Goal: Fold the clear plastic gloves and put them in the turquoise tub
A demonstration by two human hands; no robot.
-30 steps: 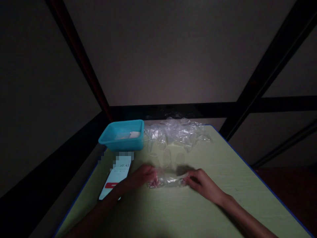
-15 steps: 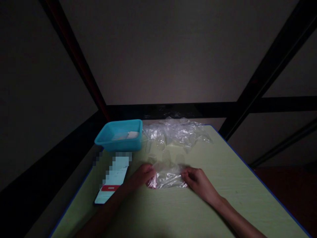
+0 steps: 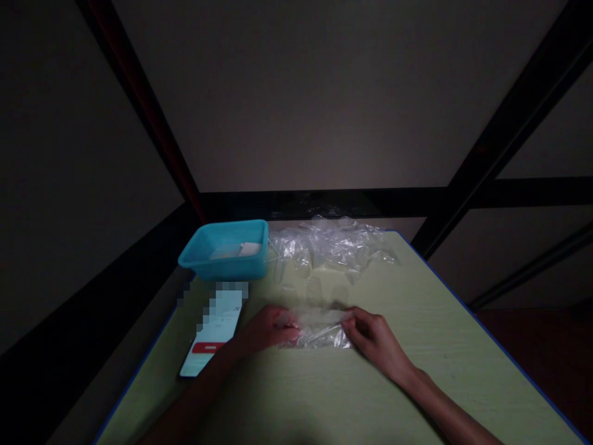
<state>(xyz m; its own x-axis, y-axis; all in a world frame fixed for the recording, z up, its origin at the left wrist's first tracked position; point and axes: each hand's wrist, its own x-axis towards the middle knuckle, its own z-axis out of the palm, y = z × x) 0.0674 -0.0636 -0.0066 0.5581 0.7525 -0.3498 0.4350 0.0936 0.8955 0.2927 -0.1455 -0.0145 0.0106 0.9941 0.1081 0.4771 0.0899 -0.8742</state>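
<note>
Now the left hand [image 3: 269,330] and right hand [image 3: 373,337] pinch opposite ends of a clear plastic piece [image 3: 322,335] on the desk [image 3: 426,315]; left forearm [image 3: 204,383] screens the lit phone's [image 3: 215,324] near corner, blue tub [image 3: 231,269] behind, crumpled plastic [image 3: 340,247] sprawling beside it

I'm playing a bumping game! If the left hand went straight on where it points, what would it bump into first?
The left hand points right, along the clear plastic it holds. Past that, it would probably bump the right hand first, though how their heights match is unclear.
</note>
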